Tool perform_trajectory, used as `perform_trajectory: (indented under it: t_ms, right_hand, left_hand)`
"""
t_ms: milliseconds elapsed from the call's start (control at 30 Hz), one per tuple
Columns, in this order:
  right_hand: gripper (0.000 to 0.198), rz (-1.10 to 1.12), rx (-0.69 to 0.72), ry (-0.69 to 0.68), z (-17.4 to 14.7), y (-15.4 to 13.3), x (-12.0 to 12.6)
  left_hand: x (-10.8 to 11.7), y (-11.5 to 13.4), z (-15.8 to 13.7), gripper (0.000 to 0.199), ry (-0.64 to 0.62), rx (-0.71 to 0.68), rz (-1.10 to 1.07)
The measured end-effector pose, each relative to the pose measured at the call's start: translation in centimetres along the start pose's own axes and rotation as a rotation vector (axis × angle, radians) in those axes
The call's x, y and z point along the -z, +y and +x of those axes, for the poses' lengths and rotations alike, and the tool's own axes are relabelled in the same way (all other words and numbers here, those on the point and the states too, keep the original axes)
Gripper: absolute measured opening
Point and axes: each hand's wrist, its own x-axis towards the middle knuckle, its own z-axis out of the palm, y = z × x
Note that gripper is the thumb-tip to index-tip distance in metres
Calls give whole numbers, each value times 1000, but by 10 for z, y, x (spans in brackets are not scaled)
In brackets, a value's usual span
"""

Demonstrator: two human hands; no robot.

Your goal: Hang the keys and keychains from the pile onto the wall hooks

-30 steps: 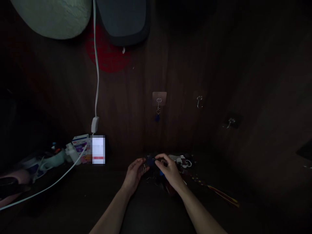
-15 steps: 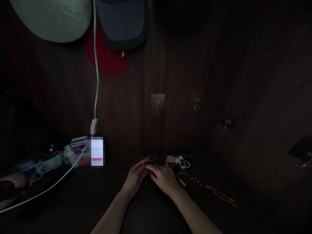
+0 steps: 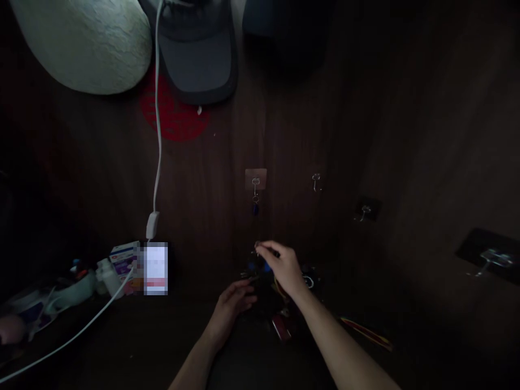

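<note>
My right hand [image 3: 282,265] is raised above the dark surface, thumb and fingers pinched on a small metal key ring [image 3: 257,248]. Beneath that ring hang dark pieces with blue parts [image 3: 266,267], too dim to make out fully. Lower and to the left, my left hand [image 3: 233,303] has its fingers stretched and apart, its fingertips close beside the hanging pieces. Under my right wrist lies a dark red object [image 3: 281,327]. A white ring-shaped piece [image 3: 309,281] shows just right of that wrist.
A wall hook [image 3: 255,181] holds a ring with a blue tag [image 3: 255,208]. More hooks [image 3: 316,181] line the wall rightward. A striped cord [image 3: 368,331] lies at right. Bottles [image 3: 109,277], a box [image 3: 125,257], a lit screen [image 3: 156,268] and a white cable [image 3: 157,135] are at left.
My right hand has risen with the key ring, away from the left hand. My left hand has opened and moved slightly down. The dark red object now shows, and the view has tilted up.
</note>
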Motion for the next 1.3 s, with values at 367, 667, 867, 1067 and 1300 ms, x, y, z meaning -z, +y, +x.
perform_trajectory:
  t_ms: [367,667,867,1067,1300]
  right_hand:
    - [27,297,-124,168,91,-47,5]
    - [26,324,-238,121,101,-45,-3]
    - [30,332,-250,111,98,-33,-8]
    - [35,325,-260,121,82,-16,-6]
    - [39,442,-386,11,32,8,0]
  left_hand:
    - [-3,1,-2,31,8,32,6]
    - [-3,2,-1,31,-5,25,3]
    - [-2,2,-1,29,-9,32,-12]
    - [-4,4,-3,29,13,25,0]
    - [-3,3,-2,28,2,7,15]
